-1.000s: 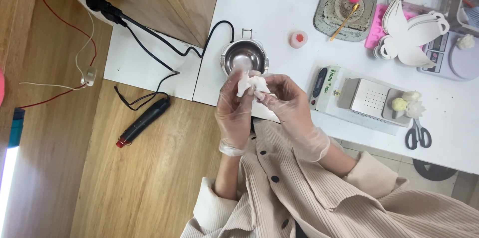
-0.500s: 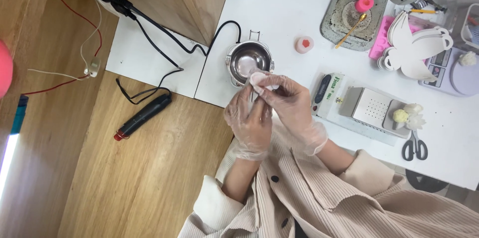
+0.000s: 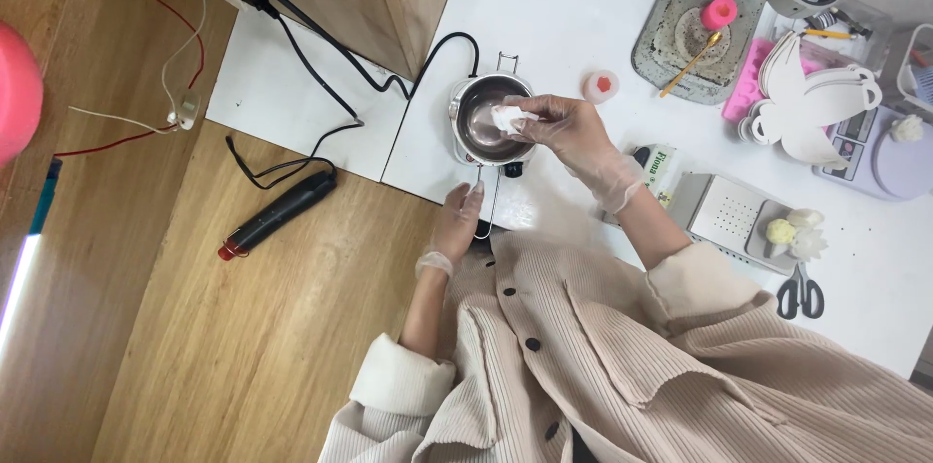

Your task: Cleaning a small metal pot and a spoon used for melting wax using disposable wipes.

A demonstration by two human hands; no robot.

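So the setup is a big white table (image 3: 583, 26) sitting over a wooden floor (image 3: 194, 346), with the person in a ribbed beige jacket leaning in from the bottom. Centre of the action is the small metal melting pot (image 3: 486, 120) near the table's front edge, black power cord (image 3: 330, 55) snaking off toward the upper left. Both hands are in thin clear gloves. The left hand (image 3: 457, 222) is down at the pot's wire handle (image 3: 483, 201), fingers curled round it so it looks closed on it and steadying the pot. The right hand (image 3: 567, 130) has its fingertips pinched tight on a small white wad (image 3: 505, 118), probably tissue, pressed against the inside of the pot. Looks to me like the wipe-out stage, cleaning the inside wall. I'd guess the next move needs a firm hold on the handle while the wad sweeps around the wall and base. A tiny cup with red stuff (image 3: 602, 86) sits just right of the pot, untouched.
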